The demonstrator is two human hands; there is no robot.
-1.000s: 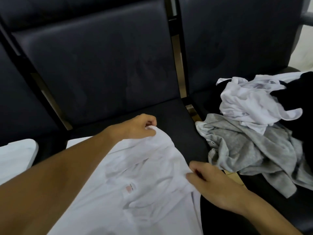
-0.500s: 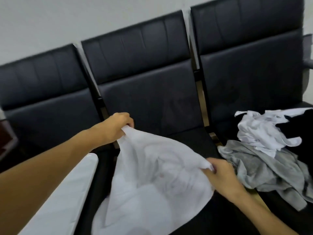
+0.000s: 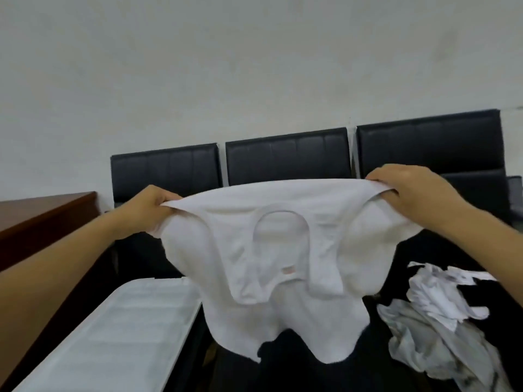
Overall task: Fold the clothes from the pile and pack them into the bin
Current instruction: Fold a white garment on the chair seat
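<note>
Nearest, below and left of the raised white T-shirt (image 3: pixel 283 278), lies a white ribbed surface (image 3: pixel 113 335) that may be the bin or its lid; which of the two cannot be told, and nothing folded shows on it. Below and right of the shirt sits the pile (image 3: pixel 441 329): a crumpled white garment on a grey one, with the lower edge cut off by the frame.

The shirt itself hangs in the air over the middle seat, spread wide. The left hand (image 3: pixel 147 207) pinches its upper left corner with curled fingers, and the right hand (image 3: pixel 407 193) grips the upper right corner likewise. The neck opening and a small pink label face the camera, and the hem droops unevenly.

Judging by this, the task is early: this shirt is only opened out, not yet folded, and the pile waits.

Behind the shirt stand black padded chairs (image 3: pixel 285 157) against a pale wall; a brown wooden table (image 3: pixel 42 213) sits to its left. Motion blur softens the fabric detail.
</note>
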